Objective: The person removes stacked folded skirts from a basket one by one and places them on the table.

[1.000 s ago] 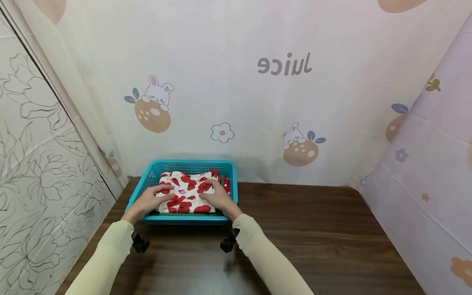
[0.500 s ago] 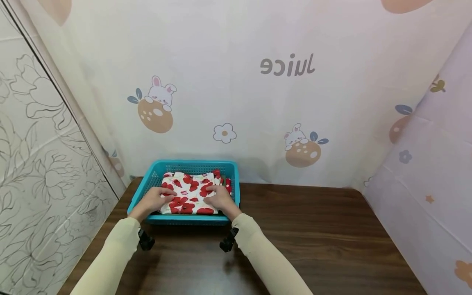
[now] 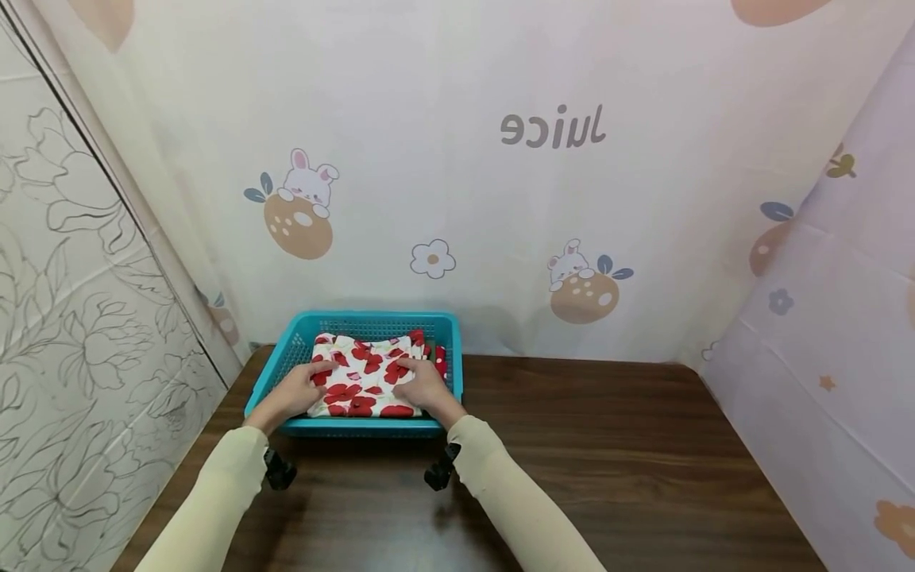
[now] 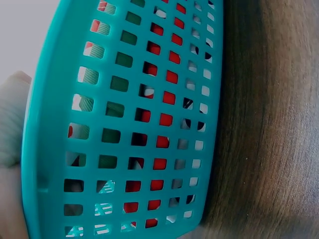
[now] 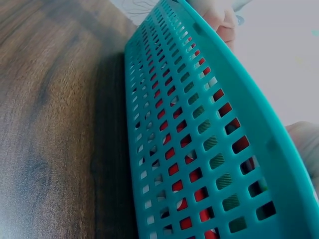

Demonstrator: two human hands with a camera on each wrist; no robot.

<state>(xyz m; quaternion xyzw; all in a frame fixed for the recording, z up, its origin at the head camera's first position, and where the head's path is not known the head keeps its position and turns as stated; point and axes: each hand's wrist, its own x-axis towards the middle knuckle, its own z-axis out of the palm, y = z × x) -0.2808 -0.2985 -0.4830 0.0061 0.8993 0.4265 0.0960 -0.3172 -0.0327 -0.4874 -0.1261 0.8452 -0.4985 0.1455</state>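
A folded white cloth with red flowers [image 3: 363, 383] lies in a turquoise perforated basket [image 3: 372, 427]. My left hand [image 3: 296, 389] lies over the cloth's left side, its fingers extended onto the top. On the right side, my right hand [image 3: 427, 388] rests on the cloth, fingers and thumb spread apart on it. In the left wrist view the basket's slotted wall [image 4: 124, 124] hides most of the left hand [image 4: 11, 124]. Red, green and white fabric shows through the holes. The right wrist view has part of the right hand [image 5: 306, 144] behind the rim.
Other red-and-white fabric [image 3: 440, 359] is tucked along the basket's right inside. The basket stands at the back left of a dark wooden table [image 3: 608, 445], near a printed curtain [image 3: 486, 199]. Another curtain [image 3: 93, 318] hangs at the left.
My left hand has shifted slightly on the cloth's left side, its fingers drawn closer to the edge. The right hand stays on the cloth's right side with small finger movement. The basket stays put.
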